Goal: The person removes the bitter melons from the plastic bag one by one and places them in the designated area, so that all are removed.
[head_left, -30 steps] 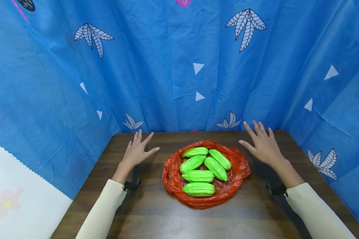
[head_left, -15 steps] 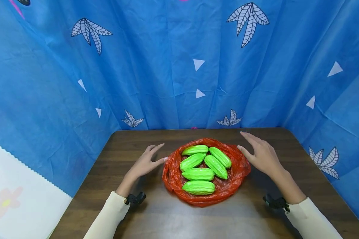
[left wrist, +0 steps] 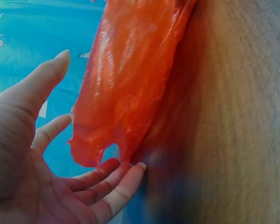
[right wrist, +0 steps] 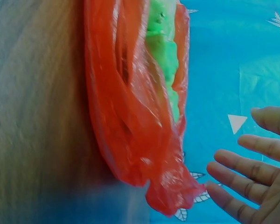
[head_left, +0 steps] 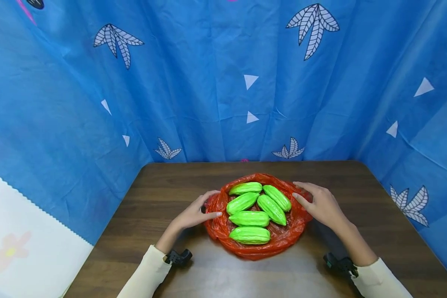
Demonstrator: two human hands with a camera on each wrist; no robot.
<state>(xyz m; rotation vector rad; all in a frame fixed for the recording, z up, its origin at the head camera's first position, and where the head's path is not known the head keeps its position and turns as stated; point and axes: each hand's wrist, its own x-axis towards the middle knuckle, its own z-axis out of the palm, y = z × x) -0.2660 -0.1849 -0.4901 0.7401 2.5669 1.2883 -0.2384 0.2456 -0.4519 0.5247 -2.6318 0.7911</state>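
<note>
A red plastic bag (head_left: 257,251) lies on the table with its mouth spread wide around several bright green, ridged bitter gourds (head_left: 249,235). My left hand (head_left: 191,216) is at the bag's left rim, its thumb over the edge. In the left wrist view, the lower fingertips (left wrist: 139,166) meet the bag's gathered end (left wrist: 86,151), not curled round it. On the other side, my right hand (head_left: 322,205) hovers at the right rim, thumb and fingers apart. The right wrist view shows those fingers (right wrist: 242,179) loosely bent beside the bag's crumpled corner (right wrist: 175,191), holding nothing.
The dark wooden table (head_left: 179,178) has its back edge against a blue patterned curtain (head_left: 193,82), which also covers both sides. A white cloth with a flower print (head_left: 18,252) hangs at the left. Each wrist wears a black camera.
Both hands have come inward and down from wide apart to the two sides of the bag, their spread fingers bending a little. The bag and gourds lie as before.
</note>
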